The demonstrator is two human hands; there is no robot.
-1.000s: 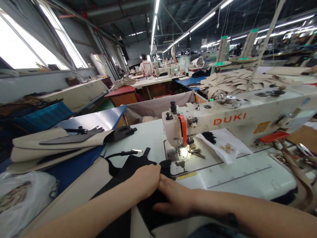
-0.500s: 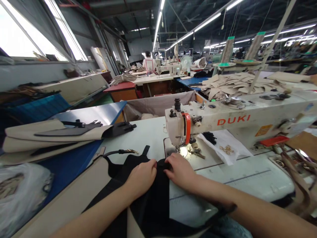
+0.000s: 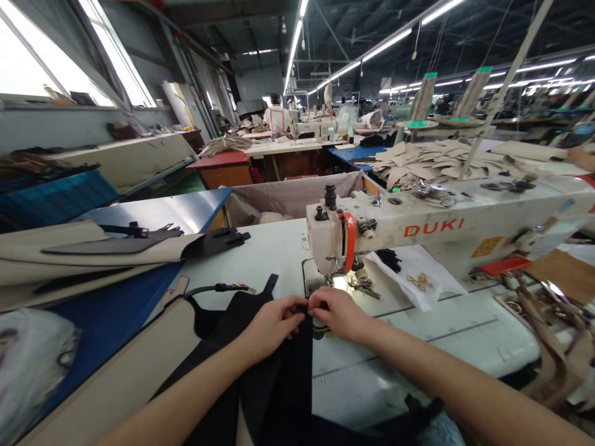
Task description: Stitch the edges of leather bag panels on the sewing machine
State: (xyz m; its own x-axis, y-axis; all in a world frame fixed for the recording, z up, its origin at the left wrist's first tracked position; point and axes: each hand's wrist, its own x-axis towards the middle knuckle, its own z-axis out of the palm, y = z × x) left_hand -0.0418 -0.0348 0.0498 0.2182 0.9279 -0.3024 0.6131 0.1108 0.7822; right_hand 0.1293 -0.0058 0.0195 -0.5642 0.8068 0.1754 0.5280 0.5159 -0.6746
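Note:
A black fabric piece (image 3: 274, 378) with straps lies on the white sewing table (image 3: 446, 347), running from my lap up to the needle area. My left hand (image 3: 272, 322) and my right hand (image 3: 337, 313) meet at its top edge, fingers pinched on the black fabric just in front of the presser foot. The white DUKI sewing machine (image 3: 432, 226) stands right behind my hands, its lamp lit over the needle plate. A black strap with a metal end (image 3: 218, 288) lies to the left of the fabric.
Beige and black cut pieces (image 3: 93, 254) are stacked on the blue surface at left. A white cloth with small gold hardware (image 3: 418, 282) lies under the machine arm. Straps and metal parts (image 3: 553, 310) crowd the right edge. Beige pieces (image 3: 432, 161) are piled behind.
Both hands slid forward along the black fabric toward the needle. They went from lying flat on it to pinching its top edge together.

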